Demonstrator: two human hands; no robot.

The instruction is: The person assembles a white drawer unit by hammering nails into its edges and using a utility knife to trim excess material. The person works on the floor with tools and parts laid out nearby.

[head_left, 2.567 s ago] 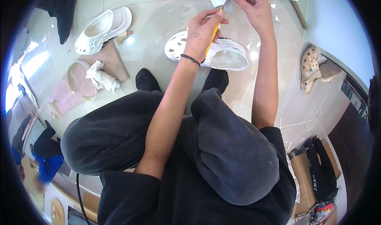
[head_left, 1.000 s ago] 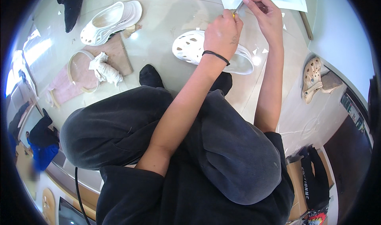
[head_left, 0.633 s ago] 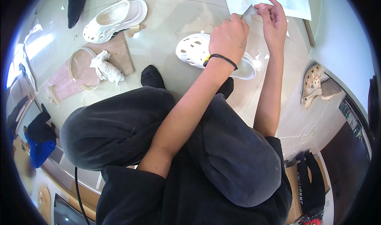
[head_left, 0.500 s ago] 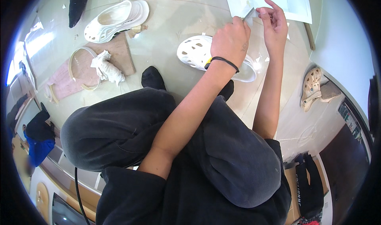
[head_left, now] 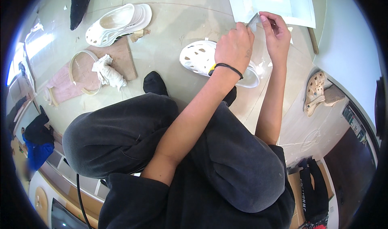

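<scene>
My left hand [head_left: 234, 46], with a dark band at the wrist, is closed round a thin grey blade-like tool [head_left: 253, 19] whose far end sticks out past the knuckles. Beside it, my right hand [head_left: 277, 36] is closed, thumb and forefinger bent together at the tool's tip; what they pinch is too small to make out. Below my left hand a white clog with holes [head_left: 199, 56] lies on the floor, partly covered by the hand and wrist. Just beyond both hands is a white tray-like panel [head_left: 297, 19].
Another white clog [head_left: 117, 19] stands far left, near a brown board [head_left: 128, 59] with a crumpled white cloth [head_left: 108, 71] and a cream curved strip [head_left: 72, 65]. Beige clogs [head_left: 314, 92] are at right by the wall. Another person in blue [head_left: 40, 152] is at far left.
My right hand has come down slightly, its spread fingers closing near the tool's tip. The tool shows more clearly above my left hand, which has barely moved.
</scene>
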